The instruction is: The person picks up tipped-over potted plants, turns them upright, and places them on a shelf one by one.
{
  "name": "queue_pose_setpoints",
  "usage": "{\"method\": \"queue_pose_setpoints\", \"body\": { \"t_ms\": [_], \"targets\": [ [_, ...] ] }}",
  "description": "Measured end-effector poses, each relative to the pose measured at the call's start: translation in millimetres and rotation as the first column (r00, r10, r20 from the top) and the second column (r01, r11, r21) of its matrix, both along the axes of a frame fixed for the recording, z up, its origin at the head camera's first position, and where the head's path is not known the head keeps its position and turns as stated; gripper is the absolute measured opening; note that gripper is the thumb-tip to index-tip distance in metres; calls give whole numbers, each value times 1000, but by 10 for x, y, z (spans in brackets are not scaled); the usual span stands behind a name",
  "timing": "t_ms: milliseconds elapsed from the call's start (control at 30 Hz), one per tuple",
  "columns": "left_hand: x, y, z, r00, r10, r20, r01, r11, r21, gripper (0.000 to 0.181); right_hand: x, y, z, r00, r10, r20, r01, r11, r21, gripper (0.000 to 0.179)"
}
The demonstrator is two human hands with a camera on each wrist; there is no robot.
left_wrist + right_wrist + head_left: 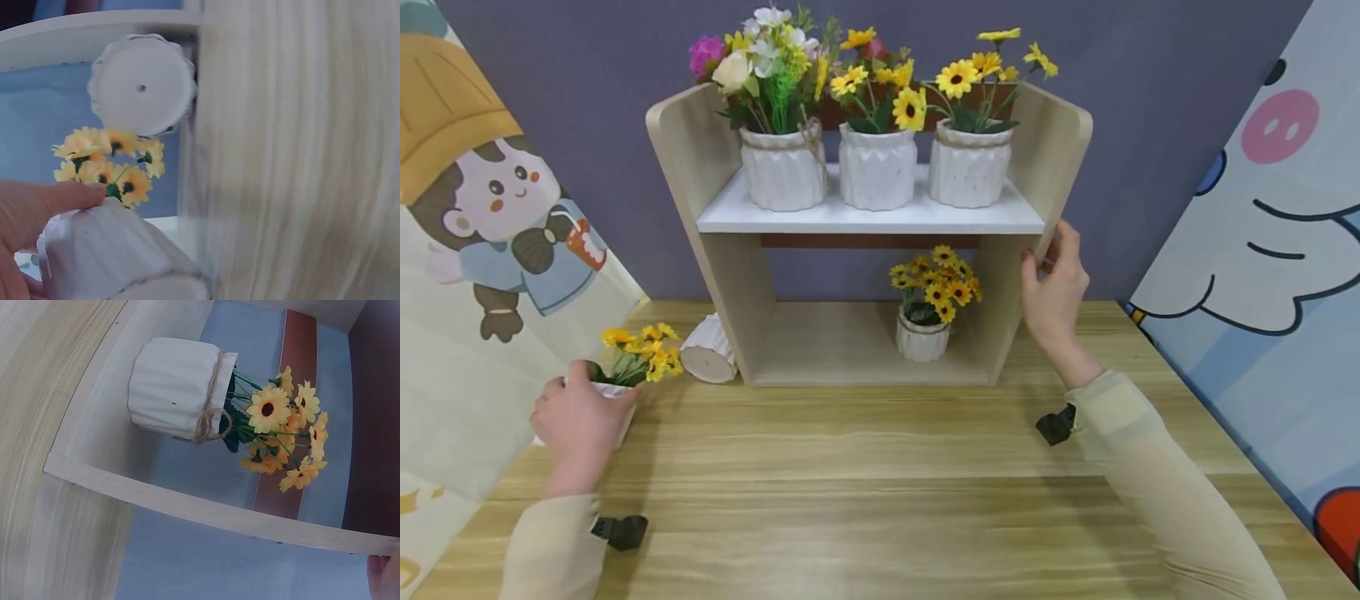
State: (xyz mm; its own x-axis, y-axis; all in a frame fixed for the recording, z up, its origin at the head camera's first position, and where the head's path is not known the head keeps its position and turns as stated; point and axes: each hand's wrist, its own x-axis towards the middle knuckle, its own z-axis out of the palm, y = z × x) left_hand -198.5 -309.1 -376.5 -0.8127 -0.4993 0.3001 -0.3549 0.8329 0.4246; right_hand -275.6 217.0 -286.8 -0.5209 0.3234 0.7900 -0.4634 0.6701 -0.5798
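Note:
At the left of the table, my left hand (583, 417) grips a white ribbed pot (119, 256) of yellow flowers (658, 354), tilted. Just beyond it another white pot (707, 354) lies on its side against the shelf's left panel, its round base (142, 90) facing me. My right hand (1056, 287) holds the front edge of the right side panel of the wooden shelf (868, 379), thumb on the near side. Inside the lower compartment, towards the right, a white pot (172, 387) with twine and yellow flowers (281, 428) stands upright.
On the upper white board (868, 221) stand a mixed-flower pot (784, 171), a middle pot (877, 171) and a right pot (970, 167) with yellow flowers. Cartoon-printed panels flank the wooden table (850, 483) on both sides; a grey wall (1135, 167) rises behind.

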Motion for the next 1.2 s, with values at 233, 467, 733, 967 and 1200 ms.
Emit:
{"method": "queue_pose_setpoints", "body": {
  "t_ms": [233,467,733,967,1200],
  "targets": [
    [53,-3,-37,980,11,-201,16,992,129,62,11,1,5,1000,-1,1,1,1000,-6,40],
    [-45,62,-102,959,122,-257,-49,961,272,65,17,17,-3,1000,-1,25,2,1000,-9,40],
    [-117,131,-206,957,171,-236,-45,886,461,75,5,16,4,1000,0,28,0,1000,-3,41],
    [-101,139,-199,980,85,-179,0,903,429,94,0,14,7,1000,6,26,-5,1000,-11,40],
    [-31,19,-151,992,-112,-64,129,899,419,99,-4,7,11,1000,14,19,-14,1000,-14,40]
  ]
}}
